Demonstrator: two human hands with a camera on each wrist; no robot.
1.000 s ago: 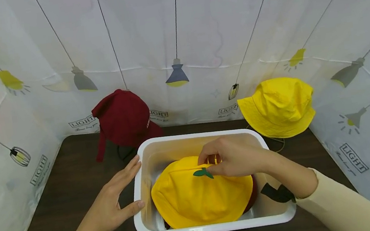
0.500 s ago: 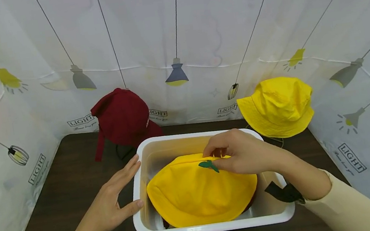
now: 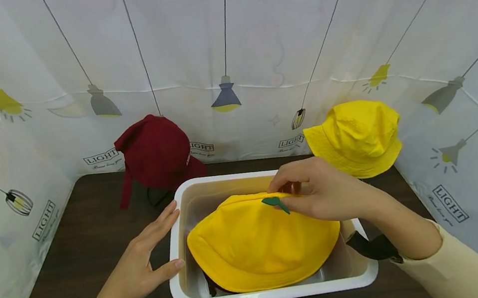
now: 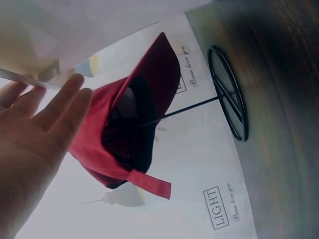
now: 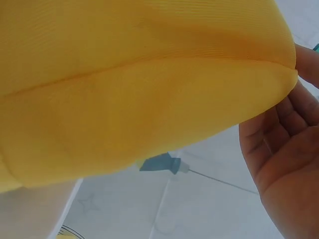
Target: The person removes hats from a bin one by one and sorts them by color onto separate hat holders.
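Note:
My right hand (image 3: 326, 190) pinches the crown of a yellow bucket hat (image 3: 260, 242) beside its green leaf tab (image 3: 275, 203). In the right wrist view the hat's cloth (image 5: 139, 109) hangs from between thumb and fingers. The hat is over a white plastic bin (image 3: 276, 294) and hides most of what lies inside; a bit of something dark red shows at the bin's lower left. My left hand (image 3: 140, 262) has its fingers extended and touches the bin's left rim. Past it, in the left wrist view, a dark red cap (image 4: 119, 124) sits on a black wire stand (image 4: 232, 97).
A second yellow bucket hat (image 3: 355, 138) stands behind the bin at the right, and the red cap stands behind it at the left. A patterned curtain (image 3: 187, 35) encloses the dark wooden table (image 3: 93, 213) at the back and sides.
My right hand has risen toward the back and right, drawing the yellow hat up so it spreads wider over the bin. The left hand stays at the rim.

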